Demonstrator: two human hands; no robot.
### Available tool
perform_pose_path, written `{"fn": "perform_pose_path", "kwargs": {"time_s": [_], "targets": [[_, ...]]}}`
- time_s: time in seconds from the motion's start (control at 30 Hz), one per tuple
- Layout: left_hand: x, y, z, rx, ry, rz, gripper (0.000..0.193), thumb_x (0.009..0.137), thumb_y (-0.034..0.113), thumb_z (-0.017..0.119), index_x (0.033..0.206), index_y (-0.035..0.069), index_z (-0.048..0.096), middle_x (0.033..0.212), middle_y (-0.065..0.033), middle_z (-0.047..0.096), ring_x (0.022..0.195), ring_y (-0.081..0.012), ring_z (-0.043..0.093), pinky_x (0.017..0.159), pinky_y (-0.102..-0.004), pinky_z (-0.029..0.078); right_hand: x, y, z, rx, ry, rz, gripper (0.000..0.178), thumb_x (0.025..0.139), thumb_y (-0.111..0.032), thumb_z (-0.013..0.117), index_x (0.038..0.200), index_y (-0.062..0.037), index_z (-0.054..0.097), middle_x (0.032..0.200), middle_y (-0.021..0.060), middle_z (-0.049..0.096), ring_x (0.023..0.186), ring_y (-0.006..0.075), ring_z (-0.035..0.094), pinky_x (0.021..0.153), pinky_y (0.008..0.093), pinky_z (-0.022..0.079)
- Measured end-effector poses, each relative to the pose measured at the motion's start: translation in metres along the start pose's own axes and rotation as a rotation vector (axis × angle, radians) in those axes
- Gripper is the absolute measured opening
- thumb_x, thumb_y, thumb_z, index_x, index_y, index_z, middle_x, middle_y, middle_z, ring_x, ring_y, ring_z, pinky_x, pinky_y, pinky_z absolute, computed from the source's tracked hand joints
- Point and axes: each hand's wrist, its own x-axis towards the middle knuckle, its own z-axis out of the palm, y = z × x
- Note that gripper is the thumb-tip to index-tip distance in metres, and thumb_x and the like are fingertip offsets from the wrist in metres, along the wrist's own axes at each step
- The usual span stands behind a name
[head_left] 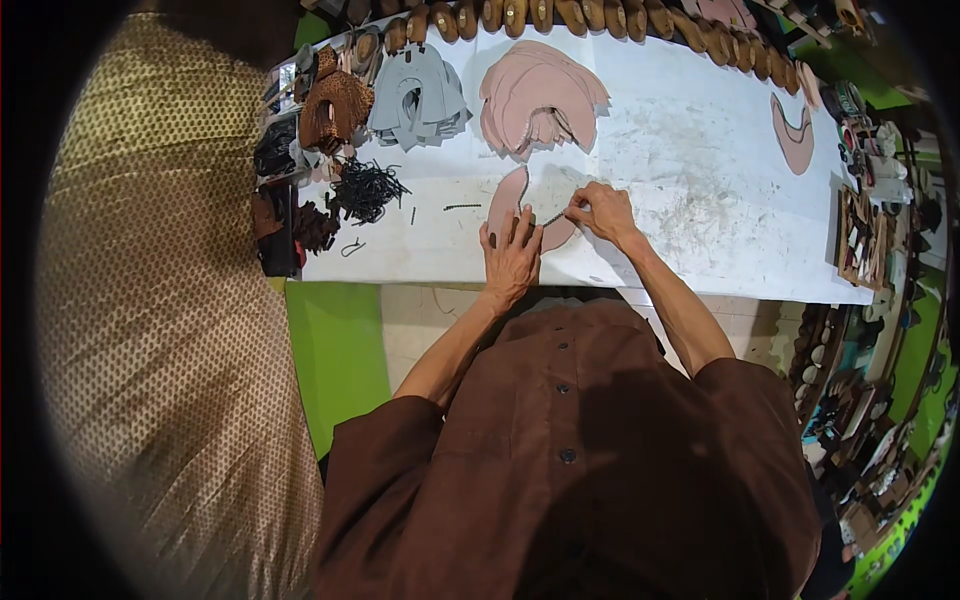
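Observation:
A pink U-shaped shoe-upper piece [508, 192] lies on the white worktable in front of me. My left hand [511, 258] rests flat on its left arm, fingers stretched and slightly apart. At its right side, my right hand [604, 212] pinches the end of a thin dark braided strip [553, 219]. This strip runs along the inner curve of the pink piece, between my two hands. Part of the piece is hidden under my fingers. Further left, a short dark strip [462, 206] lies loose on the table.
Stacked pink pieces [515, 85], grey pieces [415, 95] and brown patterned pieces [335, 105] lie beyond. A tangle of black strips [366, 190] sits at left. Wooden shoe lasts [590, 15] line the far edge. One trimmed pink piece [793, 145] and a wooden box [862, 238] are at right.

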Motion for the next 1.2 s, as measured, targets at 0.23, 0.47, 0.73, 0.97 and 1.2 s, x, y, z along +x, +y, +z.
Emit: {"fn": "perform_pose_path", "kwargs": {"time_s": [0.23,0.47,0.73,0.97,1.2], "targets": [[0.011,0.011,-0.003,0.081,-0.012,0.020,0.039,0.097,0.024,0.069,0.134,0.013,0.069,0.170,-0.0094,0.039,0.156,-0.0357,0.033,0.120,-0.0705,0.018,0.000,0.000,0.002,-0.008,0.012,0.012,0.028,0.089,-0.043,0.080,0.096,-0.0154,0.082,0.103,0.0072,0.075,0.102,0.0301,0.070,0.092,0.0515,0.044],[0.002,0.013,-0.004,-0.209,-0.012,-0.199,0.051,0.088,0.015,0.072,0.138,0.018,0.068,0.173,-0.0157,0.031,0.158,-0.0398,0.026,0.117,-0.0728,0.018,0.001,0.003,0.004,0.040,0.024,0.018,0.027,0.089,-0.040,0.080,0.095,-0.0143,0.082,0.101,0.0079,0.074,0.101,0.0296,0.069,0.094,0.0508,0.043],[-0.004,0.010,0.006,-0.225,0.057,-0.220,0.052,0.089,0.015,0.070,0.141,0.021,0.067,0.172,-0.0162,0.033,0.158,-0.0398,0.026,0.116,-0.0737,0.017,-0.003,0.001,-0.001,0.049,0.000,0.011,0.027,0.088,-0.040,0.080,0.093,-0.0140,0.082,0.100,0.0081,0.074,0.102,0.0295,0.069,0.094,0.0503,0.044],[-0.007,0.005,0.006,-0.224,0.036,-0.236,0.051,0.093,0.020,0.069,0.143,0.029,0.067,0.174,-0.0154,0.031,0.160,-0.0396,0.023,0.115,-0.0777,0.014,-0.008,0.010,0.000,0.026,0.044,-0.102,0.030,0.087,-0.043,0.082,0.086,-0.0129,0.080,0.092,0.0071,0.075,0.092,0.0291,0.070,0.084,0.0441,0.052],[-0.009,0.006,0.006,-0.185,-0.010,-0.216,0.051,0.093,0.022,0.070,0.144,0.032,0.066,0.175,-0.0139,0.030,0.160,-0.0392,0.024,0.115,-0.0780,0.014,-0.008,0.012,0.002,0.040,0.052,-0.097,0.031,0.086,-0.042,0.083,0.088,-0.0120,0.081,0.093,0.0080,0.076,0.091,0.0293,0.070,0.084,0.0438,0.053]]}}
